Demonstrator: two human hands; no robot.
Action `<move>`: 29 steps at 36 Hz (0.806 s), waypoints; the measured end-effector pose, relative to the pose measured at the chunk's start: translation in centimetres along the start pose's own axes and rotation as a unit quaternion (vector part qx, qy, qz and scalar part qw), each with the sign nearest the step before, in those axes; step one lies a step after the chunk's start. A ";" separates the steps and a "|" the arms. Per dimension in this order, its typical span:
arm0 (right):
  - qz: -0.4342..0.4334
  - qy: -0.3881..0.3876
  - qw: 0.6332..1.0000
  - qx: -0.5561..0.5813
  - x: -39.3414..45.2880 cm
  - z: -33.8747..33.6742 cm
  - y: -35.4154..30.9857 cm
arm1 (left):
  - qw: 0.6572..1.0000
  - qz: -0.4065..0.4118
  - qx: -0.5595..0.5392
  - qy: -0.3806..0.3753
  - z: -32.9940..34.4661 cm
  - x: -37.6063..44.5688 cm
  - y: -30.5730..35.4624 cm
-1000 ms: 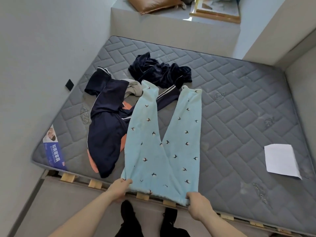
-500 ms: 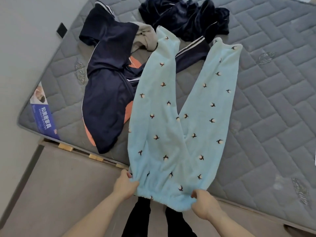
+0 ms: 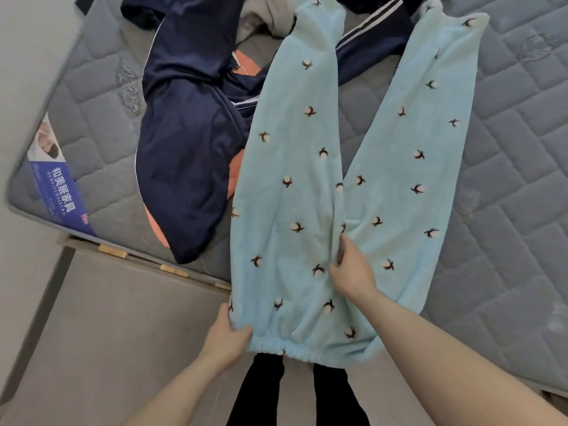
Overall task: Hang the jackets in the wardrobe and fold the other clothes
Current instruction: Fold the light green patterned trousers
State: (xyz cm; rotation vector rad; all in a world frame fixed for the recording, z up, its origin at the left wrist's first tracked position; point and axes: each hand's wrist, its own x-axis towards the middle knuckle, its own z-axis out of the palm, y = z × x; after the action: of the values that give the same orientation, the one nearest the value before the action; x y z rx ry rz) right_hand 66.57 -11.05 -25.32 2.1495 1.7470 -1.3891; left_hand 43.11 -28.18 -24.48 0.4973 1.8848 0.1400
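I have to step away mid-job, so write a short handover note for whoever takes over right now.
Left hand grips the waistband corner of the light blue pants.
Right hand pinches the fabric at the crotch.
The pants lie spread on the mattress, waistband hanging over the near edge, left leg overlapping the navy jacket.
Done: pants laid out flat.
Left: fold the pants, hang the jacket, sort the remaining clothes at the top.

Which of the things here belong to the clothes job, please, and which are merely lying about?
Part of the job:
light blue fleece trousers, held by left hand and right hand
navy jacket
beige garment

Lying about:
mattress
mattress label
bed slats
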 end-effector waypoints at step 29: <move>0.220 0.024 0.966 0.136 -5.9 -8.5 14.1 | 0.957 0.288 -0.020 -0.032 9.1 -9.3 17.8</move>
State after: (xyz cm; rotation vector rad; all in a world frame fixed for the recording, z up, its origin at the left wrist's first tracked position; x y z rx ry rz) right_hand 83.17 -16.08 -23.13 2.5172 1.0334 -1.5221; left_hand 58.91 -17.15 -13.84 1.0020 1.6234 0.5397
